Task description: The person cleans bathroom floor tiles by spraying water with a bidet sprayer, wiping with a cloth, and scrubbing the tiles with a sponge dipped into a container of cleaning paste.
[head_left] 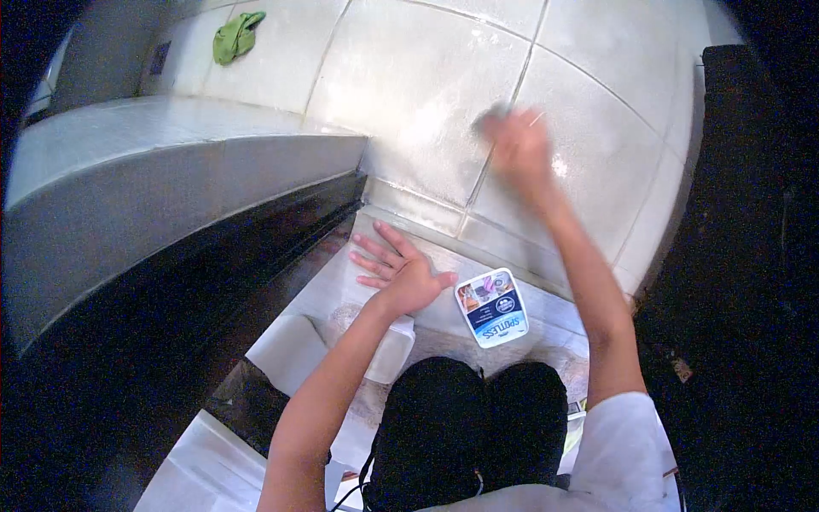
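Note:
My right hand (519,149) is over the pale tiled surface (409,77), smeared by motion, with its fingers closed around a small dark grey item (490,119) too blurred to name. Below it, my left hand (403,271) lies with spread fingers on the lighter ledge, holding nothing. Just right of the left thumb is a white tub (493,309) with a blue label reading "SPOTLESS". Far from both hands, a crumpled green cloth (239,38) rests on the tiles at the upper left.
A raised grey-white ledge (188,119) curves along the left side. Partly behind my left forearm stands a whitish container (392,350). My dark-clothed knees (478,418) are at the bottom. Dark areas border the tiles on the right and lower left.

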Action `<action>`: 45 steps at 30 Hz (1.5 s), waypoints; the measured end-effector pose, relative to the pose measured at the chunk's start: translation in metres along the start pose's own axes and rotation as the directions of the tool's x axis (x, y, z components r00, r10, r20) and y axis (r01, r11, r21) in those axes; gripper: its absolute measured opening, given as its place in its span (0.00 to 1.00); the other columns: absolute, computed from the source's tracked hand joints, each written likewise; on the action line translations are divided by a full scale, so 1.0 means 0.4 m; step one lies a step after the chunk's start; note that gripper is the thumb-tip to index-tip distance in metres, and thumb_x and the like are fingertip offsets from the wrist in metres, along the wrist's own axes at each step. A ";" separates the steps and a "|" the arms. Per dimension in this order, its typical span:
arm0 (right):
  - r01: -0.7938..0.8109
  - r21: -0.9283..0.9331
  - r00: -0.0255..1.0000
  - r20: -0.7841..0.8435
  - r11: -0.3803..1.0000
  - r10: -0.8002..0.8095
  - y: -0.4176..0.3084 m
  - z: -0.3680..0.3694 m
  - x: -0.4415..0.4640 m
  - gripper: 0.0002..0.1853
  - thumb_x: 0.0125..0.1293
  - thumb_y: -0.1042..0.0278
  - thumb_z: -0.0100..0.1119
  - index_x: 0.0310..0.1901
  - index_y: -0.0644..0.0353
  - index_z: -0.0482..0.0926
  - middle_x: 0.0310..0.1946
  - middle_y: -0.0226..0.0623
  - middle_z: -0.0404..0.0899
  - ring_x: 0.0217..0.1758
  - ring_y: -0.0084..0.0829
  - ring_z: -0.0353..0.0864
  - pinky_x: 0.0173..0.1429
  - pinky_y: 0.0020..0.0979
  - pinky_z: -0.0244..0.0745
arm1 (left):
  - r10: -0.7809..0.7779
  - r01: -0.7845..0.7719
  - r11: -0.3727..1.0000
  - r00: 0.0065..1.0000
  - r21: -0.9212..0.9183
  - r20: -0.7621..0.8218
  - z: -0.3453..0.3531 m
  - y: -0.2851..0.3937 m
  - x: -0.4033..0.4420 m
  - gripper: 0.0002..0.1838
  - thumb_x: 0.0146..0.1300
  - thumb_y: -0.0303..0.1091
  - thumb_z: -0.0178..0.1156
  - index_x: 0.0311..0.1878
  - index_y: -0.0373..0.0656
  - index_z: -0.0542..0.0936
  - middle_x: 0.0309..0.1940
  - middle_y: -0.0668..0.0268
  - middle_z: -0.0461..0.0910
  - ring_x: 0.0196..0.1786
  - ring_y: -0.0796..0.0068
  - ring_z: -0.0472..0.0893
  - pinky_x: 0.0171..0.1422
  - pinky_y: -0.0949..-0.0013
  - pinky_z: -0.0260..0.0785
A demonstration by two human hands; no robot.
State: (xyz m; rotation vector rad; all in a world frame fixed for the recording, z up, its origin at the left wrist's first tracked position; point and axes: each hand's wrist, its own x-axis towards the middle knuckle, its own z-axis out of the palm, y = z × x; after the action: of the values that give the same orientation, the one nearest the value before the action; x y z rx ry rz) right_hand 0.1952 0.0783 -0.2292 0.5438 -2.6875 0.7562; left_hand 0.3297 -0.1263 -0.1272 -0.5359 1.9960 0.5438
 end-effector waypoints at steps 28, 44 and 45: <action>-0.461 0.571 0.310 0.821 -0.679 0.479 -0.035 -0.510 -0.232 0.24 0.65 0.72 0.51 0.61 0.72 0.62 0.57 0.58 0.70 0.57 0.54 0.74 0.56 0.49 0.79 | 0.487 -0.488 0.873 0.870 0.013 -0.079 -0.112 -0.124 -0.060 0.41 0.61 0.41 0.56 0.72 0.39 0.48 0.69 0.32 0.40 0.72 0.33 0.45 0.75 0.52 0.41; -0.804 0.500 0.307 0.813 -0.322 0.495 -0.585 -0.458 -0.283 0.29 0.54 0.67 0.65 0.58 0.64 0.71 0.36 0.38 0.81 0.27 0.29 0.81 0.24 0.28 0.76 | 0.242 -0.394 0.896 0.821 -0.205 -0.517 -0.028 -0.380 -0.276 0.16 0.68 0.36 0.50 0.50 0.36 0.79 0.44 0.46 0.80 0.50 0.50 0.79 0.55 0.58 0.69; -0.879 0.453 0.323 0.794 -0.147 0.514 -0.603 -0.446 -0.271 0.30 0.52 0.65 0.67 0.57 0.63 0.73 0.32 0.36 0.81 0.26 0.27 0.79 0.25 0.27 0.75 | 0.256 -0.383 0.909 0.824 -0.165 -0.506 -0.034 -0.365 -0.280 0.16 0.68 0.36 0.50 0.50 0.35 0.79 0.43 0.46 0.80 0.48 0.51 0.80 0.54 0.59 0.69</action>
State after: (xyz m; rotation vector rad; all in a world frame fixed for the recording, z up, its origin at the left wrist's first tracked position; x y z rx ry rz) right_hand 0.4268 0.0153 -0.0189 -1.1006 -2.3224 2.7764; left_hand 0.4535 -0.2354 -0.0442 -0.5258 2.5299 0.9718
